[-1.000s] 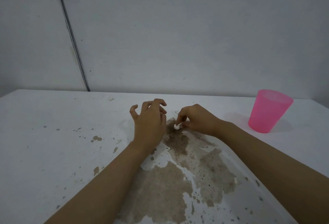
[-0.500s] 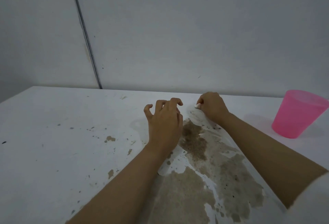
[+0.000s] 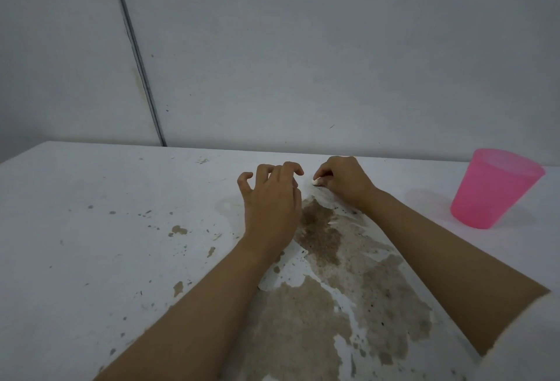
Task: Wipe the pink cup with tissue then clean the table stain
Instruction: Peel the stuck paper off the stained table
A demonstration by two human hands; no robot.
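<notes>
A pink plastic cup [image 3: 497,188] stands upright on the white table [image 3: 91,259] at the far right. My right hand [image 3: 344,182] pinches a small white wad of tissue [image 3: 317,181] against the tabletop, just beyond the far tip of a large brown stain [image 3: 327,283]. My left hand [image 3: 272,201] hovers beside it on the left edge of the stain, fingers curled and apart, holding nothing. The stain runs from between my hands down toward the near edge of the table.
Small brown flecks and chips [image 3: 178,230] dot the tabletop left of the stain. A grey wall [image 3: 303,62] with a vertical seam [image 3: 136,53] rises right behind the table's far edge.
My right hand has pushed the tissue from the stain's dark upper patch to just past its far tip. My left hand stays put. The view has shifted, so the cup sits nearer the right edge.
</notes>
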